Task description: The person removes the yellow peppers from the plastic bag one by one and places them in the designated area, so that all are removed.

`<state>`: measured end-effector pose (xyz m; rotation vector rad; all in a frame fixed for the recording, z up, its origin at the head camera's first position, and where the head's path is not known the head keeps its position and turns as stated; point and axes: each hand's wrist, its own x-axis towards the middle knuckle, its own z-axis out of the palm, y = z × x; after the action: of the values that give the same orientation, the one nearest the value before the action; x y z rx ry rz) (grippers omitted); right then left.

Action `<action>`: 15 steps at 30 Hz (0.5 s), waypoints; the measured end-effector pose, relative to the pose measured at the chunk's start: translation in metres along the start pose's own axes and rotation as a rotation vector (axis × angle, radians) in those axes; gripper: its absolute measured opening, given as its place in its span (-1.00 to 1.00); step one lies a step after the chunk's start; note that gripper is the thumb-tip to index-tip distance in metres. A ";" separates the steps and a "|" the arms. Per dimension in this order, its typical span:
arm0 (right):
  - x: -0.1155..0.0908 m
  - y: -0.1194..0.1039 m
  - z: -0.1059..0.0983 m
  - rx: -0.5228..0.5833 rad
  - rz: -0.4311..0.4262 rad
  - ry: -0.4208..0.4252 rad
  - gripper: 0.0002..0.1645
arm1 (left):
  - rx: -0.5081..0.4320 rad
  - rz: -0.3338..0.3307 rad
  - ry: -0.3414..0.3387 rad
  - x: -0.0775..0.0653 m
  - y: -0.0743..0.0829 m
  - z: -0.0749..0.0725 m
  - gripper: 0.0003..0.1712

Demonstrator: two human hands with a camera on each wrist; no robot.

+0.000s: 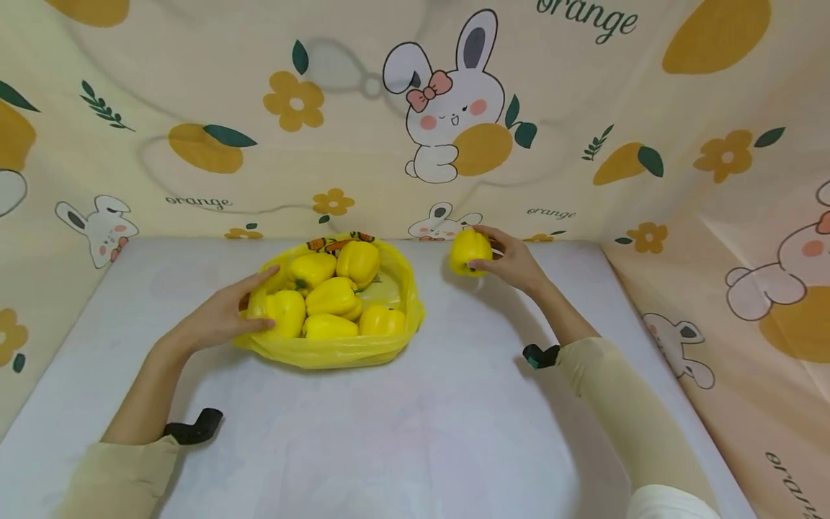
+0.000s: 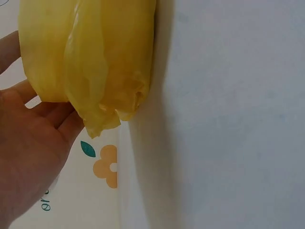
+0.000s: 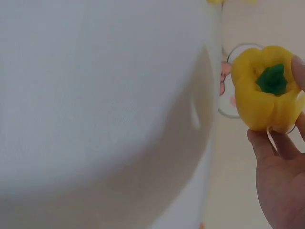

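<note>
A yellow plastic bag with a rolled-down rim sits left of centre, holding several yellow bell peppers. My left hand holds the bag at its left side, with the thumb near the front-left pepper. In the left wrist view, the bag's side partly covers the fingers of that hand. To the right of the bag, my right hand grips a single yellow bell pepper above the table. Its green stem shows in the right wrist view, with fingers around the pepper's side.
The white table reaches back to an upright cloth printed with rabbits, oranges and flowers. More of this cloth rises on the left and right sides. A black wrist mount sits on the left forearm and another on the right.
</note>
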<state>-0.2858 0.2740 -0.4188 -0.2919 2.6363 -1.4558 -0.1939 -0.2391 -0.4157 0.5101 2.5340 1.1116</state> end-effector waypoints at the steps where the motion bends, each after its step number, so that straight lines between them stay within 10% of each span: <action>1: 0.001 0.002 -0.001 0.005 0.008 0.000 -0.12 | -0.002 0.000 0.000 0.000 0.000 0.001 0.04; 15: 0.012 0.025 -0.012 -0.016 0.120 0.026 -0.09 | 0.026 0.020 0.011 0.000 0.001 0.007 0.18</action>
<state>-0.3031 0.2944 -0.4337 -0.1136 2.6362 -1.4115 -0.1909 -0.2339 -0.4200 0.5387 2.5614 1.0935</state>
